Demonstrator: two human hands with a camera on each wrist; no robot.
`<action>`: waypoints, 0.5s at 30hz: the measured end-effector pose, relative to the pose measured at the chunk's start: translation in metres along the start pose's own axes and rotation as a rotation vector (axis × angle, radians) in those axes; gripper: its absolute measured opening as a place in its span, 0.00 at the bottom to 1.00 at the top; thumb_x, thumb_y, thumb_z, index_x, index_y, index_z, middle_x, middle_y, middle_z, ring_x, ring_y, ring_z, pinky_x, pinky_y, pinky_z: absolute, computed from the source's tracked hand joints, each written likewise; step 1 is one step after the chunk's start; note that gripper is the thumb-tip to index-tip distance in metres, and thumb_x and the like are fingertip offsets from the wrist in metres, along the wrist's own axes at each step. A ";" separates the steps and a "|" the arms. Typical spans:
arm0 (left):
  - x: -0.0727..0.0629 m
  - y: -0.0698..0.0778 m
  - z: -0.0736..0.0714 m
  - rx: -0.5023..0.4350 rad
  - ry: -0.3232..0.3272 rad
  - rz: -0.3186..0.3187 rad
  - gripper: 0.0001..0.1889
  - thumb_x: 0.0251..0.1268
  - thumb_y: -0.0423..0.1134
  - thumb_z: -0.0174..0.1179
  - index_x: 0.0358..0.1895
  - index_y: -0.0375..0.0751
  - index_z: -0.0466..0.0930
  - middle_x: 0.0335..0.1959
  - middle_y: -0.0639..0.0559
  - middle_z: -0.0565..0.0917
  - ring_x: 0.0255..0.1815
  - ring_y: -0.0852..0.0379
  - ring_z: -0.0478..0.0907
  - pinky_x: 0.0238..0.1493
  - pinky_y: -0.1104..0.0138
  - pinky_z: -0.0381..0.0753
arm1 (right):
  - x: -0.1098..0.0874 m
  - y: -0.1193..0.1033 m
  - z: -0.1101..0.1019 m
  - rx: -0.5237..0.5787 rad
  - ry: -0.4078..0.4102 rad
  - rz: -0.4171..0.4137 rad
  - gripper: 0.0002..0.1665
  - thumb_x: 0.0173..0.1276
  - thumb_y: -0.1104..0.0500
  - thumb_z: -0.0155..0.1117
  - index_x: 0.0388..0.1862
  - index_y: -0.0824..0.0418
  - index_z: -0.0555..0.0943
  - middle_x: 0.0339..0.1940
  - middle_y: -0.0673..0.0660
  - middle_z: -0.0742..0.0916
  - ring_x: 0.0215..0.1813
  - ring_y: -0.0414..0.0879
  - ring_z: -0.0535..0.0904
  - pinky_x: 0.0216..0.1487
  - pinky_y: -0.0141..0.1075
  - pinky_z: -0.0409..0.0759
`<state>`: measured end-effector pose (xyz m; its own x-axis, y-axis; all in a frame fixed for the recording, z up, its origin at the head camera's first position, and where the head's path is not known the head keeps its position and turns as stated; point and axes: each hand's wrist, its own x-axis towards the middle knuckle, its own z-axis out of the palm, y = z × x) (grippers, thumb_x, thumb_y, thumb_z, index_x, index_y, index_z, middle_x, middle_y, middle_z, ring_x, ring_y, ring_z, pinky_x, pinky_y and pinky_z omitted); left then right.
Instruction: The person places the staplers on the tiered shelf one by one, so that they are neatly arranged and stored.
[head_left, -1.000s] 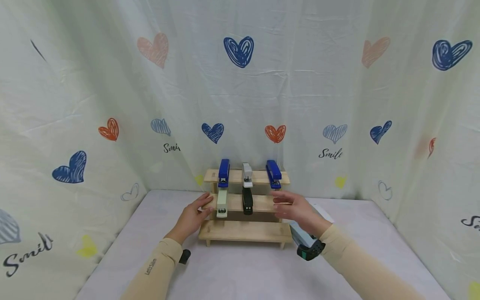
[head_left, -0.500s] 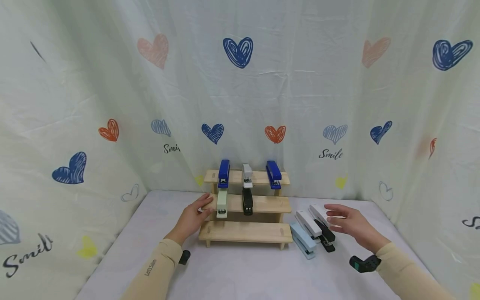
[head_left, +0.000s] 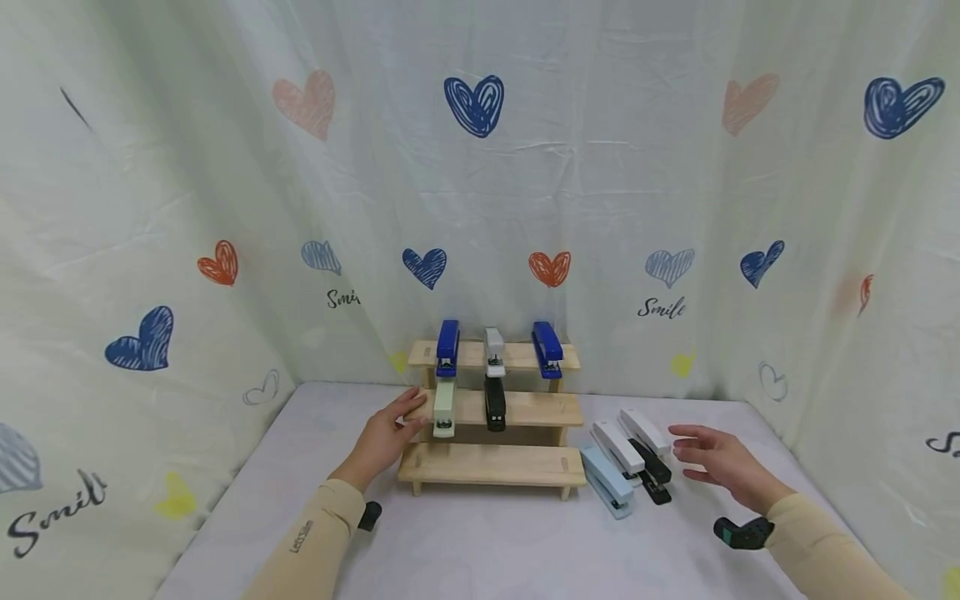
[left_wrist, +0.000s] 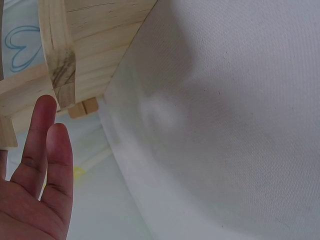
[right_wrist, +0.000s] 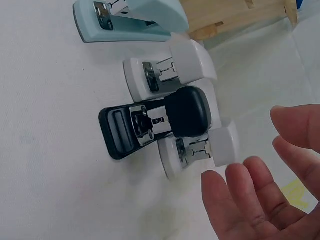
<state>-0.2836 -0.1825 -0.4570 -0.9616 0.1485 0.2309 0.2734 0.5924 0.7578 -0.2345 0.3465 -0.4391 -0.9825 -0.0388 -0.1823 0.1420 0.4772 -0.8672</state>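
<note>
My left hand [head_left: 385, 437] holds the left end of the middle board of a three-tier wooden display rack [head_left: 491, 462], thumb at the front edge and fingers behind. In the left wrist view two fingers stretch out below the wood. My right hand [head_left: 720, 462] is just right of a group of staplers on the table, fingers parted and nothing in them. That group has a light blue stapler [right_wrist: 130, 31], a black stapler [right_wrist: 150, 120] and two white ones. The black one rests between the white stapler [right_wrist: 192, 62] and the other white stapler [right_wrist: 222, 145].
On the top tier stand a blue stapler [head_left: 447, 346], a grey-white stapler [head_left: 494, 350] and another blue stapler [head_left: 548, 346]. The middle tier bears a pale green stapler [head_left: 444, 408] and a black stapler [head_left: 495, 403]. A heart-printed curtain [head_left: 630, 192] surrounds the table [head_left: 480, 542].
My right hand has moved from the rack's right end out to the right, past the loose staplers, uncovering them. The left hand has stayed on the rack.
</note>
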 end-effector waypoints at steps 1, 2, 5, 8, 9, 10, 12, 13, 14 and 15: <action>0.000 0.000 0.000 0.003 0.000 0.002 0.24 0.73 0.39 0.61 0.69 0.38 0.73 0.75 0.49 0.65 0.69 0.47 0.69 0.51 0.57 0.78 | 0.001 0.000 0.000 -0.008 0.004 0.001 0.33 0.77 0.59 0.59 0.74 0.73 0.62 0.67 0.76 0.71 0.62 0.69 0.73 0.54 0.51 0.80; 0.000 0.000 0.000 0.006 0.002 0.004 0.24 0.73 0.39 0.61 0.69 0.38 0.73 0.75 0.49 0.65 0.69 0.47 0.69 0.51 0.57 0.78 | 0.003 0.001 0.000 -0.012 0.004 -0.002 0.33 0.77 0.59 0.59 0.74 0.73 0.62 0.67 0.76 0.71 0.62 0.69 0.73 0.55 0.51 0.80; 0.000 0.000 -0.001 0.011 0.006 0.000 0.24 0.73 0.39 0.61 0.69 0.38 0.73 0.76 0.50 0.65 0.68 0.47 0.70 0.51 0.57 0.78 | 0.011 0.004 -0.002 -0.021 0.010 -0.014 0.34 0.77 0.57 0.58 0.74 0.72 0.62 0.67 0.77 0.71 0.63 0.70 0.72 0.55 0.51 0.79; 0.000 -0.001 -0.002 0.016 0.009 -0.004 0.24 0.73 0.39 0.61 0.69 0.38 0.74 0.76 0.50 0.65 0.68 0.47 0.69 0.51 0.58 0.79 | 0.022 0.007 -0.004 0.014 -0.017 -0.013 0.35 0.78 0.56 0.56 0.76 0.72 0.60 0.70 0.76 0.67 0.66 0.69 0.70 0.58 0.51 0.78; 0.000 0.000 -0.002 0.013 0.007 -0.007 0.24 0.73 0.39 0.61 0.69 0.38 0.74 0.76 0.50 0.64 0.68 0.47 0.69 0.51 0.58 0.78 | 0.026 0.009 -0.004 0.023 -0.028 -0.009 0.35 0.79 0.56 0.55 0.76 0.72 0.59 0.71 0.76 0.67 0.66 0.69 0.70 0.58 0.51 0.77; -0.001 -0.001 -0.002 0.010 0.006 -0.008 0.24 0.73 0.39 0.61 0.69 0.38 0.74 0.76 0.50 0.64 0.69 0.47 0.69 0.51 0.58 0.78 | 0.030 0.010 -0.004 0.035 -0.041 -0.001 0.35 0.79 0.56 0.55 0.77 0.71 0.58 0.71 0.76 0.66 0.67 0.69 0.69 0.60 0.52 0.76; -0.001 0.000 -0.001 0.005 0.005 -0.005 0.24 0.73 0.39 0.61 0.69 0.38 0.74 0.76 0.50 0.64 0.69 0.47 0.69 0.51 0.57 0.78 | 0.038 0.012 -0.002 0.064 -0.064 0.022 0.36 0.79 0.55 0.54 0.77 0.70 0.57 0.73 0.76 0.63 0.68 0.69 0.68 0.62 0.53 0.74; -0.001 0.000 -0.001 0.003 0.005 -0.003 0.24 0.73 0.39 0.61 0.69 0.38 0.74 0.76 0.50 0.65 0.69 0.46 0.68 0.51 0.57 0.78 | 0.041 0.013 -0.001 0.075 -0.075 0.034 0.36 0.79 0.55 0.54 0.78 0.69 0.57 0.73 0.76 0.62 0.68 0.69 0.67 0.63 0.54 0.72; -0.001 -0.001 0.000 0.003 0.006 0.006 0.24 0.73 0.38 0.61 0.69 0.37 0.74 0.75 0.49 0.65 0.69 0.45 0.68 0.50 0.57 0.79 | 0.044 0.013 0.000 0.082 -0.088 0.042 0.36 0.79 0.55 0.54 0.78 0.68 0.57 0.74 0.76 0.61 0.69 0.70 0.66 0.64 0.56 0.71; -0.001 0.000 0.000 -0.001 0.005 0.001 0.24 0.73 0.39 0.61 0.69 0.38 0.74 0.76 0.50 0.65 0.69 0.46 0.68 0.51 0.57 0.78 | 0.047 0.013 0.001 0.084 -0.097 0.049 0.36 0.79 0.55 0.54 0.78 0.68 0.57 0.74 0.76 0.60 0.69 0.70 0.65 0.64 0.56 0.70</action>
<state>-0.2827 -0.1826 -0.4575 -0.9611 0.1452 0.2349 0.2747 0.5916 0.7580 -0.2785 0.3499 -0.4599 -0.9584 -0.1038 -0.2658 0.2033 0.4053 -0.8913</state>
